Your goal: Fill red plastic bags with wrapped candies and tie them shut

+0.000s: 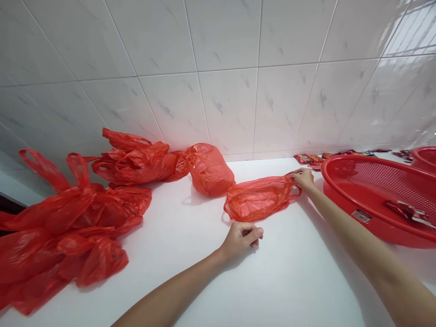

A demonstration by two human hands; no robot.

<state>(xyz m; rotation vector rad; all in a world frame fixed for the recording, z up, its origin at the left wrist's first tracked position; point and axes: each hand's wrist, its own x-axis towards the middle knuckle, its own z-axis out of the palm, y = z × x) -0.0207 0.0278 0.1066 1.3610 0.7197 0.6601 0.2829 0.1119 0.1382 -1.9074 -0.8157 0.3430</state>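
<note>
A red plastic bag lies on its side in the middle of the white counter. My right hand is closed on its handle at the right end. Just below the bag's lower left edge rests my left hand, curled into a loose fist with nothing visible in it, close to the bag but apart from it.
Behind and to the left sits a tied, filled red bag. More red bags are heaped at the back left and near left. A red perforated basket holding small packets stands right. Loose red packets line the tiled wall.
</note>
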